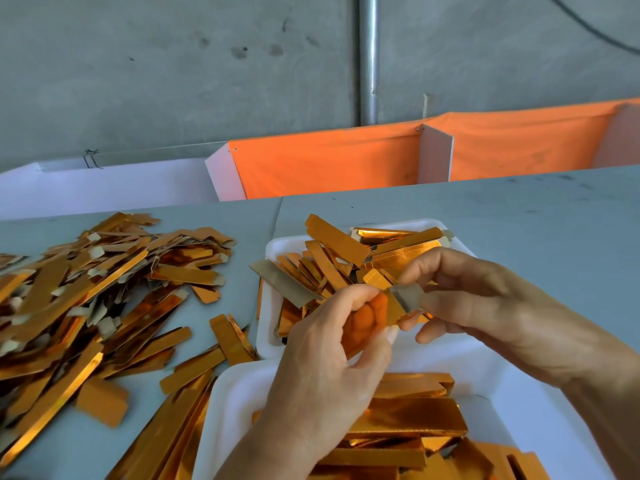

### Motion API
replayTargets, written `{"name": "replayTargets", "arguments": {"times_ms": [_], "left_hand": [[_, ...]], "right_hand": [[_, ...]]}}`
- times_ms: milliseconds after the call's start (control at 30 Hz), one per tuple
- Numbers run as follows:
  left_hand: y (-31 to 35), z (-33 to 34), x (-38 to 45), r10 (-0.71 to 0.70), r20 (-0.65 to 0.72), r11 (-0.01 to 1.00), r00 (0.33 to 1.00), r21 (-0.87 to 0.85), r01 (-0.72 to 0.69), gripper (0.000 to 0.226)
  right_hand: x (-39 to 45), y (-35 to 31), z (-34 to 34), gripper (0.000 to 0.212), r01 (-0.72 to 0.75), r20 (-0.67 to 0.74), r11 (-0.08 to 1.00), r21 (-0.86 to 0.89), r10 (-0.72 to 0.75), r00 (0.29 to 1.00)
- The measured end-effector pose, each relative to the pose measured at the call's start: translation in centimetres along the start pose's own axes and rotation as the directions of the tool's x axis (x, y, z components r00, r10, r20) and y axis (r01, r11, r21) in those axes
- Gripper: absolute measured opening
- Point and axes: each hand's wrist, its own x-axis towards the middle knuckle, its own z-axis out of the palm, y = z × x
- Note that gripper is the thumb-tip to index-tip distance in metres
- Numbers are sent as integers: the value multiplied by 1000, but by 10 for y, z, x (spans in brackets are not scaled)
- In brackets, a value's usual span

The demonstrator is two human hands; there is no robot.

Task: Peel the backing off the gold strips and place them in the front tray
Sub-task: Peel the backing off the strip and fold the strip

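Strip: gold strip [391, 308] held mid-air at centre, above the two white trays.
Left hand [332, 368]: grip pinching the strip's near end.
Right hand [485, 299]: grip pinching the grey backing tab [410, 296], at 3 o'clock of the strip.
Front tray [228, 403]: at 6 o'clock, holding strips.
Far tray [273, 244]: at 12 o'clock.
Pile [86, 299]: at 9 o'clock on the table [536, 216].
Risk: backing may tear if pulled unevenly.
Writing: none readable.
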Motion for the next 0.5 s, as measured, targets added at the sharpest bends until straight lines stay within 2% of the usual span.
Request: {"name": "replayTargets", "arguments": {"times_ms": [67,200,500], "left_hand": [[1,0,0,8,2,1000,1000,-1,-8,29],[2,-1,0,31,5,999,999,-9,-31,30],[1,-3,0,75,-7,997,997,29,-75,28]], "right_hand": [[-1,-2,-1,29,0,22,1000,-26,0,1000],[-1,-2,1,25,20,-18,993,-113,-22,1000],[-1,-4,3,16,19,-8,995,-102,-20,1000]]}}
